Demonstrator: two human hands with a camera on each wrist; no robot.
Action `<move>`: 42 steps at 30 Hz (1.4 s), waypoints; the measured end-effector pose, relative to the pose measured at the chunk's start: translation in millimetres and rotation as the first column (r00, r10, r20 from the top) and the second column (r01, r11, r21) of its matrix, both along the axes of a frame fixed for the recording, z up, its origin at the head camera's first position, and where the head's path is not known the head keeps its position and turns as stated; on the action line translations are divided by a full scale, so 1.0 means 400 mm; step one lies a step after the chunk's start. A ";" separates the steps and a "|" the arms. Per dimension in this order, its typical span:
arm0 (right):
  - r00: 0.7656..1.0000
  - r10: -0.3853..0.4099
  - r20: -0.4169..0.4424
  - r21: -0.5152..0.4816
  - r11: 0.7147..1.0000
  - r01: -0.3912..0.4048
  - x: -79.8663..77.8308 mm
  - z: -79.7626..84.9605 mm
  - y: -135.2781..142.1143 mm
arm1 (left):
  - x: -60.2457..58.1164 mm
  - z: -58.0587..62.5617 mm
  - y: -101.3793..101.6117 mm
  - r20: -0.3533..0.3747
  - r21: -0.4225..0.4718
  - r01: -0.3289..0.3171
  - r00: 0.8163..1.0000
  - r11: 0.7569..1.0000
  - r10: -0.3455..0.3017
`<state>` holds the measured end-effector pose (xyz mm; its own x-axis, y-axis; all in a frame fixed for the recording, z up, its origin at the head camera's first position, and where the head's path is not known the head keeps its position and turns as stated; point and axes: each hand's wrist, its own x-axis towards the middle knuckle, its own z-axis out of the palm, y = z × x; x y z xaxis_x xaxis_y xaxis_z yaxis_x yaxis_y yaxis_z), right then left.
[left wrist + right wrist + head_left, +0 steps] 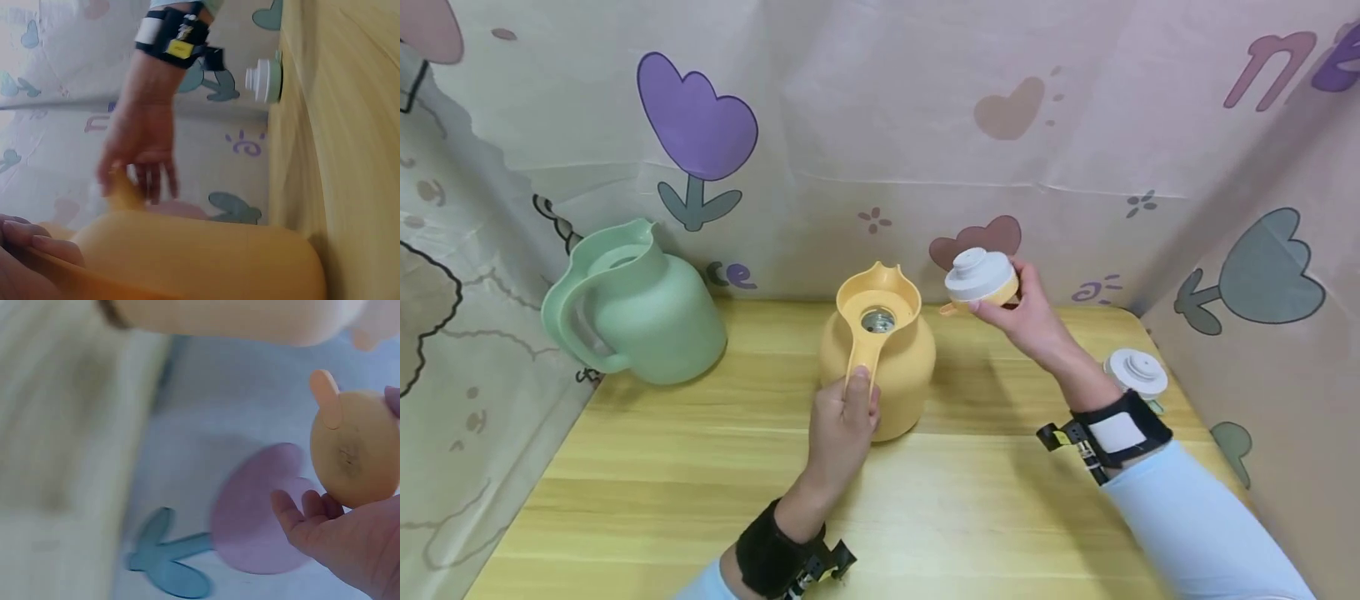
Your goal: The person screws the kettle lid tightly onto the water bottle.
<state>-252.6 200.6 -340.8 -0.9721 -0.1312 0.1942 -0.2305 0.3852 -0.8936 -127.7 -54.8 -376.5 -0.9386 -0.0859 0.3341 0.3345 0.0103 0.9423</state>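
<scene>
A yellow thermos jug (910, 375) stands upright on the wooden table, its mouth uncovered and the metal neck showing inside. My left hand (842, 425) grips the jug's handle, which points toward me; the left wrist view shows fingers (56, 250) curled over it. Up and to the right of the jug, my right hand (1037, 321) holds a white and yellow lid (981, 277) in the air, apart from the mouth. In the right wrist view the lid's yellow underside (356, 450) shows, with a small tab sticking out.
A green thermos jug (662, 321) of the same shape stands at the table's back left. Near the right edge, partly behind my right forearm, lies a white and green lid (1137, 372). A patterned cloth (865, 108) hangs along the back and both sides.
</scene>
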 end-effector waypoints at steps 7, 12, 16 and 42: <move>0.997 0.051 -0.062 -0.004 0.999 -0.052 0.031 0.137 -0.004 | 0.009 0.015 0.049 -0.009 -0.025 0.054 0.998 0.998 -0.054; 0.989 0.139 -0.056 0.164 0.978 -0.128 0.036 0.234 -0.039 | -0.001 0.000 0.047 -0.011 -0.011 0.120 0.993 0.993 -0.120; 0.973 0.227 -0.042 0.354 0.914 -0.198 0.037 0.291 -0.078 | -0.002 -0.010 0.044 0.006 0.022 0.212 0.977 0.977 -0.212; 0.800 0.582 -0.143 0.638 0.672 -0.375 0.049 0.250 -0.156 | 0.000 -0.021 0.045 -0.042 -0.013 0.254 0.966 0.967 -0.255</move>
